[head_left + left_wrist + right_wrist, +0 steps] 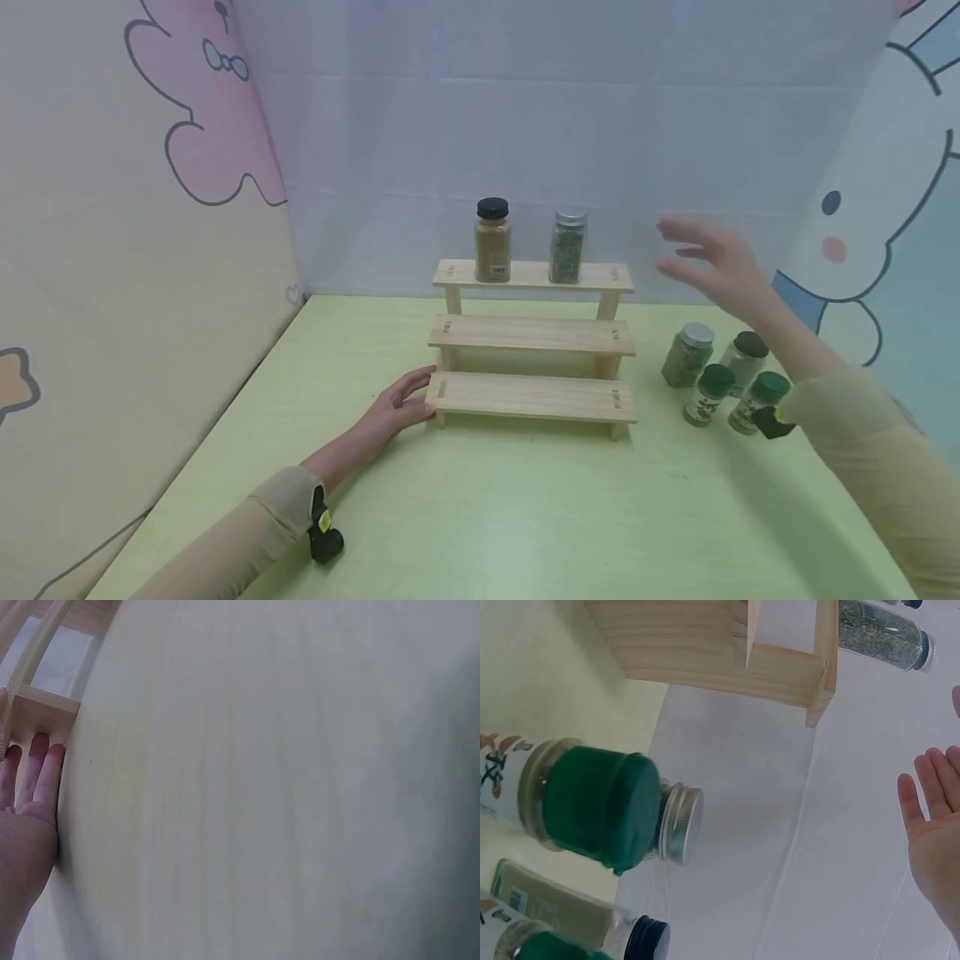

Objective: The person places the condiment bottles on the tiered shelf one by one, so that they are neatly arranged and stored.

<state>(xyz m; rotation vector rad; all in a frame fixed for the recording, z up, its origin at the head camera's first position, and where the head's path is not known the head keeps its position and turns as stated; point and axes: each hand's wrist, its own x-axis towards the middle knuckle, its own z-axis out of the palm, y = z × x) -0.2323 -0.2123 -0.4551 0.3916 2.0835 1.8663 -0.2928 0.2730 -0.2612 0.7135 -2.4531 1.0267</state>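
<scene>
My left hand point(393, 407) touches the left end of the three-tier wooden shelf point(536, 395) at its lowest step. In the left wrist view its fingers point(46, 776) lie extended against the wooden end piece. Raised in the air to the right of the top step is my right hand point(712, 262), fingers spread and holding nothing. On the top step stand a black-capped jar point(492, 242) of brown powder and a silver-capped jar point(567, 248) of green dried herbs.
Right of the shelf, on the pale green table point(495, 500), stand another silver-capped jar point(686, 357), a dark-capped jar point(742, 364) and two green-capped jars, one nearer the shelf point(705, 397) and one farther right point(756, 403). Cartoon-printed cloth point(465, 125) surrounds the table.
</scene>
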